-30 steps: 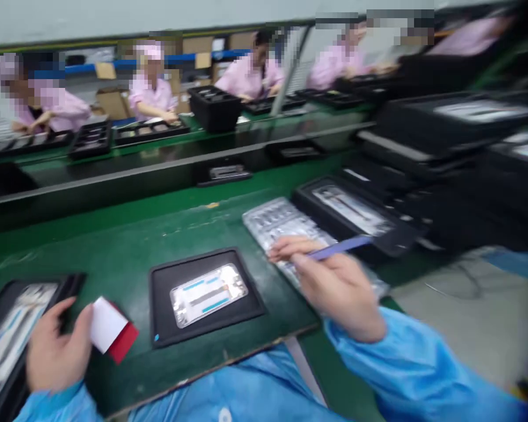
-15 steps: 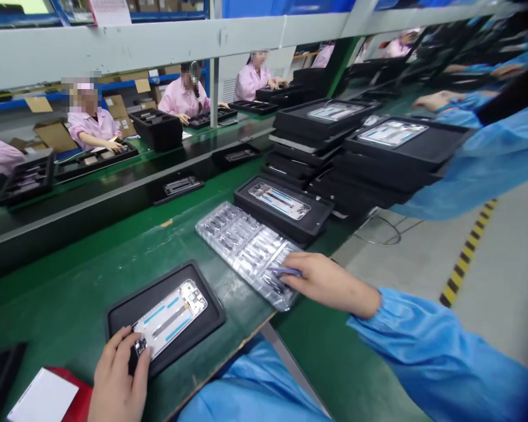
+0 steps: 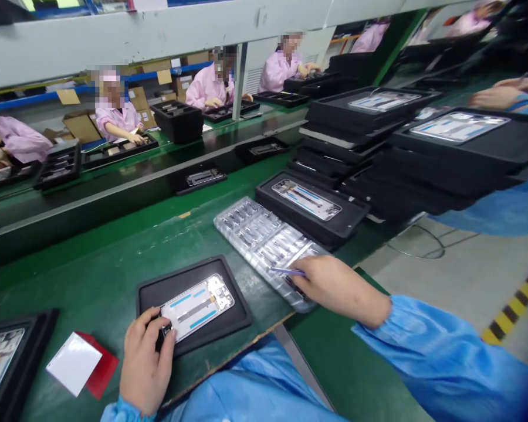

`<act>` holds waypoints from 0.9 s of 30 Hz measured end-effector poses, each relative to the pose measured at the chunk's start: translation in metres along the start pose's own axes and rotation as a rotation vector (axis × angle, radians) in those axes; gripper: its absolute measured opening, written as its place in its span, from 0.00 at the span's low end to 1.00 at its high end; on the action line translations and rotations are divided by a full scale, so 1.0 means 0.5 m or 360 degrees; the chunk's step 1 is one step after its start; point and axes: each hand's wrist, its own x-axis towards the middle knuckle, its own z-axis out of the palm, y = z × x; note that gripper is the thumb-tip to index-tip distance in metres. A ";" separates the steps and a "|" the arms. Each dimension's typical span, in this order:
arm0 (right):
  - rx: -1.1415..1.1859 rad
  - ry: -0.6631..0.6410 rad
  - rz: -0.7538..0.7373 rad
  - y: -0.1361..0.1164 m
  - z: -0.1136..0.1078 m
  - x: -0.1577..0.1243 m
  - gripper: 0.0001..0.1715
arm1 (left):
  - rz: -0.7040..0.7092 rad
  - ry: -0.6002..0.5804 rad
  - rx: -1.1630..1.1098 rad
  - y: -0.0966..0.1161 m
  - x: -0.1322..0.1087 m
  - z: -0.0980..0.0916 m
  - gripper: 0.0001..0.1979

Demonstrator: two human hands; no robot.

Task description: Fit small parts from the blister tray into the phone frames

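The green surface (image 3: 114,258) runs from 8 o'clock to 2 o'clock across the view, with a dark conveyor belt (image 3: 92,202) along its far edge. At 2 to 3 o'clock stand stacks of black trays (image 3: 422,170), and a co-worker's blue sleeve (image 3: 501,205) lies just beside them at the right edge. People in pink coats (image 3: 206,88) sit beyond the belt at 11 to 12 o'clock.

Near the centre lies a black tray (image 3: 180,275), flat on the surface, with a phone frame (image 3: 202,306) in its recess. At 2 o'clock of it sits a clear blister tray (image 3: 255,234) of small parts, and beyond that another black holder (image 3: 268,196) carrying a similar frame. A further dark tray (image 3: 26,346) shows at 8 o'clock, cut off by the edge of the view.

The left hand (image 3: 145,363), at 7 o'clock, rests on the central tray. Its fingers (image 3: 152,321) and thumb are closed on the near-left corner of the phone frame. The right hand (image 3: 338,287), at 4 o'clock, lies over the near end of the blister tray, its fingers clenched around a slim purple tool (image 3: 288,271) whose tip points to 9 o'clock across the tray's pockets.

At 8 o'clock of the left hand, a white card (image 3: 73,362) lies on top of a red card (image 3: 101,375).
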 end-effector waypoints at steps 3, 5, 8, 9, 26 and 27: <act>0.0310 0.0053 0.0090 0.016 -0.007 -0.004 0.17 | -0.0012 0.0031 0.0074 0.001 0.001 -0.009 0.09; 0.0467 0.0110 0.0166 0.026 -0.012 -0.002 0.19 | -0.0019 0.0127 0.0063 0.006 0.005 -0.018 0.09; 0.0654 0.0162 0.0269 0.034 -0.020 0.008 0.19 | -0.0021 0.0229 -0.0037 0.021 0.011 -0.030 0.08; 0.0697 0.0179 0.0304 0.036 -0.022 0.013 0.19 | -0.0017 0.0241 -0.0073 0.027 0.012 -0.034 0.08; 0.0686 0.0864 0.0357 0.063 0.028 0.032 0.17 | -0.0071 0.0155 -0.0372 0.083 0.008 -0.049 0.05; 0.0688 0.0884 0.0408 0.063 0.024 0.032 0.18 | -0.0072 0.0147 -0.0397 0.085 0.010 -0.050 0.05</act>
